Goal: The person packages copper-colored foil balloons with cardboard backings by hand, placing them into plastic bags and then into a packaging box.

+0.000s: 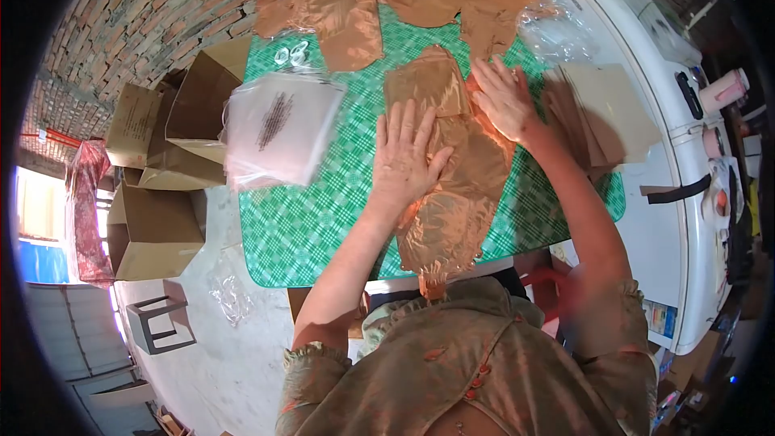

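A shiny copper-coloured sheet (460, 210) lies lengthwise on the green checked table, its near end hanging over the front edge. Its far part is folded into a layered rectangle (424, 81). My left hand (404, 153) rests flat on the left side of the sheet, fingers spread and pointing away from me. On the right side, my right hand (502, 98) lies with its fingers extended over the sheet's edge. Neither hand grips anything.
Clear plastic bags (282, 129) are stacked at the left of the table (355, 234). More copper sheets (347, 16) lie at the far edge. Flat cardboard pieces (613, 113) are at the right, beside a white fridge (670, 258). Open boxes (161, 234) stand left.
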Tool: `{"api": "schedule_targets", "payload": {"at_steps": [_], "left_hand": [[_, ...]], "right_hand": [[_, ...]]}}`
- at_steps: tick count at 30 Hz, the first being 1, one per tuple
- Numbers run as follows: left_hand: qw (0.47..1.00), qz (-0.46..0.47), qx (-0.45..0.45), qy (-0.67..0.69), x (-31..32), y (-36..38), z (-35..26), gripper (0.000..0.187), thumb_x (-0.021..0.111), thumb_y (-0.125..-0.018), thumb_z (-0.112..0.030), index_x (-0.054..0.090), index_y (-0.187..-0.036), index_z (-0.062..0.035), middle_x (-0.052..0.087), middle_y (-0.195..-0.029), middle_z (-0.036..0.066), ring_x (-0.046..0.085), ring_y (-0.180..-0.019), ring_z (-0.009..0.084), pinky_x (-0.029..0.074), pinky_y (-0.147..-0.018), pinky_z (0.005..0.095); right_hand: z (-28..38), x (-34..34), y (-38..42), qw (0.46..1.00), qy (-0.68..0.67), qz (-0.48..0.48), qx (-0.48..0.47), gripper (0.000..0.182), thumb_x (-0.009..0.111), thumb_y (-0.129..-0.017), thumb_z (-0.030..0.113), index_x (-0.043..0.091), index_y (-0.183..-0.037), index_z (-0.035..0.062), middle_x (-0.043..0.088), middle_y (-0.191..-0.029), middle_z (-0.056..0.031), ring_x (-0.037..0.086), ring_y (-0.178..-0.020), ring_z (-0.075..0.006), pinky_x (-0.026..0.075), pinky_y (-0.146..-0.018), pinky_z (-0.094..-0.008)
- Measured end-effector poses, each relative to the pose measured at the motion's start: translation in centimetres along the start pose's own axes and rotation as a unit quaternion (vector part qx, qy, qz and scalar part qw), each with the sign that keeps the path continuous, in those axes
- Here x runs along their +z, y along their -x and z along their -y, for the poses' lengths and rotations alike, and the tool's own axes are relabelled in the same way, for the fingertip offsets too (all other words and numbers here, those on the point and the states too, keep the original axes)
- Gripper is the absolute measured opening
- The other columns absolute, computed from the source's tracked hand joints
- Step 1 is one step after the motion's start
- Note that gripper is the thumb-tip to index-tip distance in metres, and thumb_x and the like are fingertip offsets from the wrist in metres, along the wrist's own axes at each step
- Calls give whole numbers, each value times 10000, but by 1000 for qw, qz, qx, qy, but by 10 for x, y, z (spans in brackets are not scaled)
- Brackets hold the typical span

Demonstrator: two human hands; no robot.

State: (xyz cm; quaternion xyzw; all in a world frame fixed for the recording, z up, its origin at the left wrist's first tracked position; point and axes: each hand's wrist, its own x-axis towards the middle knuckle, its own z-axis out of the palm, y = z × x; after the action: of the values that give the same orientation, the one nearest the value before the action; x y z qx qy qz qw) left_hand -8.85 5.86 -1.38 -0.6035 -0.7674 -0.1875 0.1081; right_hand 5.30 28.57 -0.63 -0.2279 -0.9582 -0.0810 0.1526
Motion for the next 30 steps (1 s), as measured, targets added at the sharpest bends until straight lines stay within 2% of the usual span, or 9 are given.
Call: {"api": "schedule_targets", "payload": {"at_steps": [3, 6, 9, 12, 18, 21, 27, 30], "left_hand": [[1000, -11, 1, 15, -2, 0, -1, 784, 498, -1006, -581, 338, -1598, -93, 323, -1631, 232, 259, -1525, 425, 176, -1247, 572], [1000, -17, 4, 14, -1, 0, 0, 806, 508, -1004, -575, 319, -1598, -64, 310, -1638, 226, 254, -1529, 421, 175, -1249, 569], [1000, -14, 5, 9, -2, 0, 0, 817, 512, -1000, -580, 323, -1593, -51, 305, -1641, 223, 250, -1533, 412, 174, -1251, 566], [1000, -12, 6, 11, -2, -1, 0, 810, 518, -998, -576, 330, -1592, -59, 305, -1642, 223, 249, -1536, 406, 173, -1251, 566], [1000, 0, 2, 18, -4, -1, -2, 783, 519, -1002, -562, 348, -1587, -69, 297, -1646, 219, 250, -1535, 405, 172, -1250, 570], [1000, -1, 5, 14, -4, -1, -2, 776, 514, -1004, -564, 355, -1586, -76, 295, -1648, 216, 250, -1535, 404, 173, -1249, 570], [1000, 4, 9, 10, -4, -1, -1, 758, 504, -1009, -566, 364, -1587, -95, 289, -1653, 212, 236, -1542, 398, 168, -1250, 568], [1000, 7, 9, 4, -2, -1, -1, 756, 503, -1009, -567, 363, -1590, -103, 290, -1654, 209, 234, -1543, 398, 163, -1251, 569]], "right_hand": [[2, 8, 7, 997, 72, -6, -31, 609, 437, -1051, 422, 405, -1561, 90, 405, -1622, -51, 253, -1531, -304, 219, -1172, -535], [6, 9, 9, 1000, -16, 13, -14, 621, 433, -1054, 424, 378, -1576, 93, 348, -1656, -50, 211, -1552, -306, 177, -1203, -562], [16, 1, 10, 995, -82, 57, 19, 622, 415, -1061, 422, 354, -1591, 102, 282, -1687, -39, 164, -1570, -305, 84, -1242, -596], [21, -2, 10, 996, -57, 69, 2, 624, 374, -1075, 435, 324, -1606, 112, 251, -1699, -24, 135, -1580, -291, 8, -1266, -592], [34, -8, 8, 993, -68, 97, 8, 639, 303, -1092, 467, 257, -1634, 131, 207, -1714, -16, 100, -1591, -243, -1, -1285, -544], [39, -12, 6, 989, -98, 107, 16, 640, 294, -1092, 469, 251, -1637, 136, 184, -1721, -12, 88, -1593, -233, -15, -1286, -546], [46, -12, 1, 988, -65, 138, 24, 631, 282, -1104, 448, 193, -1655, 152, 134, -1733, 1, 37, -1600, -220, -34, -1284, -541], [49, -13, 1, 989, -45, 138, 6, 618, 283, -1104, 446, 213, -1653, 169, 144, -1732, -3, 45, -1600, -225, -28, -1280, -549]]}}
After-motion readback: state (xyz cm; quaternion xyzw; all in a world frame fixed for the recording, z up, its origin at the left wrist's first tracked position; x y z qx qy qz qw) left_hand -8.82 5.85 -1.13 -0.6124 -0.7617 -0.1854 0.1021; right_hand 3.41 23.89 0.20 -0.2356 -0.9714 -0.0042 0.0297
